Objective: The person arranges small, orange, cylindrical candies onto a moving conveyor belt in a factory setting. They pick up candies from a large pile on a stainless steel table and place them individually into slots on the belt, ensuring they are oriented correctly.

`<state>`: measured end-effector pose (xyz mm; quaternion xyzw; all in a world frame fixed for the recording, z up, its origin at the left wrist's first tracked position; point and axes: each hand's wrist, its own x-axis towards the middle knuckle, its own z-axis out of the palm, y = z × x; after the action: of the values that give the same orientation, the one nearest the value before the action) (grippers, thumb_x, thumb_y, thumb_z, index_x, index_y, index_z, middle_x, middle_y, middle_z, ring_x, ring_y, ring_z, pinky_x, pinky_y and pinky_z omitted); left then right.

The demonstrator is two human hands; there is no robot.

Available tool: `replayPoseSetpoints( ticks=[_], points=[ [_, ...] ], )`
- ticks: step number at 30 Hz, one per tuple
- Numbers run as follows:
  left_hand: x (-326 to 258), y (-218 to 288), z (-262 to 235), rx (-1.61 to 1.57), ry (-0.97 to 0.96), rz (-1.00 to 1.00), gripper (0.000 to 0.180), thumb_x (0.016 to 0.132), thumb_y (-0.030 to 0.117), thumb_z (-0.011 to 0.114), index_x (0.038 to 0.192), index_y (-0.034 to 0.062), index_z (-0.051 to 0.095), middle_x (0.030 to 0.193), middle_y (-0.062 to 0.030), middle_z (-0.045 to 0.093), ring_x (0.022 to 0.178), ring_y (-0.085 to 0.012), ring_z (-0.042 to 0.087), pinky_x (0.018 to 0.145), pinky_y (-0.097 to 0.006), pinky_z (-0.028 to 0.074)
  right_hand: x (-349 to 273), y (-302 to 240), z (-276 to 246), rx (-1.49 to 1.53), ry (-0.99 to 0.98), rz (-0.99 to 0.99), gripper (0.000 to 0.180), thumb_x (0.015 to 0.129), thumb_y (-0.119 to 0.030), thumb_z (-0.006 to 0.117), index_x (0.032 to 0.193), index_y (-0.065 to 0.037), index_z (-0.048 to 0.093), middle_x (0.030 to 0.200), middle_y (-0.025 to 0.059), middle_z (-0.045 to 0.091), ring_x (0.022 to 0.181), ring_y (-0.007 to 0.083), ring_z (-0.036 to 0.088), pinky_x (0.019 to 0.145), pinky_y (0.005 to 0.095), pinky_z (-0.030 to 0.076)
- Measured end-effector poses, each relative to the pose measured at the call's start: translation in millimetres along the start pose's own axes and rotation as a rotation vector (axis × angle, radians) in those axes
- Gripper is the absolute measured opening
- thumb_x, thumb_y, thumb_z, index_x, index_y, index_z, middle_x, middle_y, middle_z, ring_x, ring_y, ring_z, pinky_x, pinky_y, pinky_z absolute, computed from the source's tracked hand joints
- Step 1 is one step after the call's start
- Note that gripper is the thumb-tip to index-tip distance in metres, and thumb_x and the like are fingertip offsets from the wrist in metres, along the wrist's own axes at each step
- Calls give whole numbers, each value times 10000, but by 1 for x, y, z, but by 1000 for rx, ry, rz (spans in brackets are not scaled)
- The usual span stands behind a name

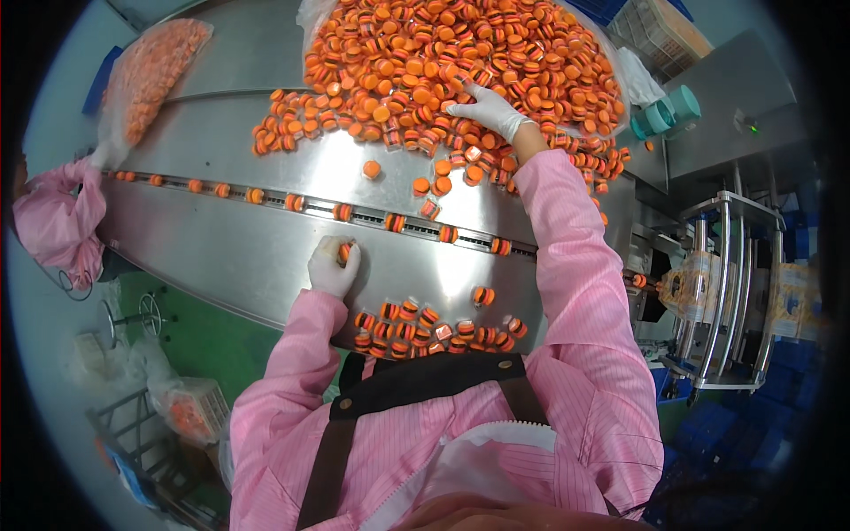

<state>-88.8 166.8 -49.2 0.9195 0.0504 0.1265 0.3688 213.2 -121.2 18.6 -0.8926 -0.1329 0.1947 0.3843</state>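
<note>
My left hand (331,271), in a white glove, is over the near side of the steel table, just this side of the conveyor channel. Its fingers are closed round a small round orange piece (345,251), layered like a mini burger. Further off, my gloved right hand (489,110) reaches over the near edge of a big heap of the same orange layered pieces (390,53). Its thumb and fingers are apart, with pieces between and beneath them; some fingers are partly hidden. Close to my body lies a loose group of pieces (409,329), several on their sides.
A narrow conveyor channel (425,228) carries spaced pieces across the steel table (239,252). At right stands a machine with metal rollers and film (699,288). A filled clear bag (159,80) lies far left, near a co-worker's pink sleeve (66,221). Teal cups (682,102) stand far right.
</note>
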Motion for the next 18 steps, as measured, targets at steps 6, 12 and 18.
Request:
replayPoseSetpoints(
  ticks=[6,12,18],
  points=[
    [-1,1,0,12,18,10,167,806,215,655,900,77,663,864,-122,634,777,-316,629,695,-390,507,-32,-20,6,-382,70,-9,809,770,-622,584,1342,-63,462,1227,215,583,1132,347,562,987,408,402],
    [-2,0,0,8,26,9,171,810,222,653,902,78,665,873,-124,636,778,-319,628,703,-392,506,-89,-23,19,-559,512,-281,606,741,-518,667,1153,-82,579,1120,153,584,1075,328,537,935,444,392],
    [-1,-1,0,5,-17,-1,177,827,202,651,928,57,655,902,-151,634,825,-322,625,740,-378,497,-140,-37,62,-456,283,-805,404,759,-376,675,1098,-163,623,1204,95,552,1169,318,473,996,482,342]
  ],
)
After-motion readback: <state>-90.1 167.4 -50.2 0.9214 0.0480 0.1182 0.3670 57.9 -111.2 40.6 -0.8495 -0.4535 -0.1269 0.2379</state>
